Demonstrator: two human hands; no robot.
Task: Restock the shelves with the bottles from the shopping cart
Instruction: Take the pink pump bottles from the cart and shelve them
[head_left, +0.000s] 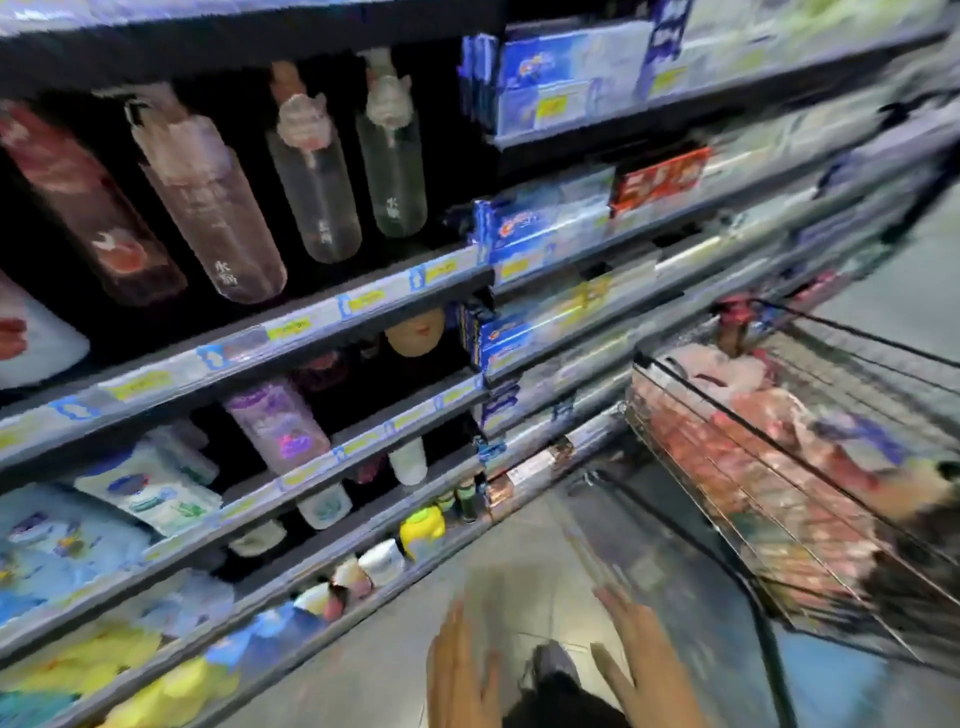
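The frame is blurred by motion. My left hand (460, 670) and my right hand (639, 660) hang low at the bottom centre, fingers straight, holding nothing. The wire shopping cart (779, 467) stands at the right, filled with pink and red packed bottles, one dark bottle (732, 325) upright at its far end. On the upper left shelf stand tall pump bottles: a dark red one (88, 208), a pinkish one (208, 197) and two clear ones (311, 171). A purple bottle (278, 421) sits one shelf lower.
Shelves (332, 312) with yellow price tags run from the left to the far right. Blue boxes (545, 223) fill the shelves right of the bottles. Packs and small jars sit on the lower shelves. Grey tiled floor (395, 649) lies between shelves and cart.
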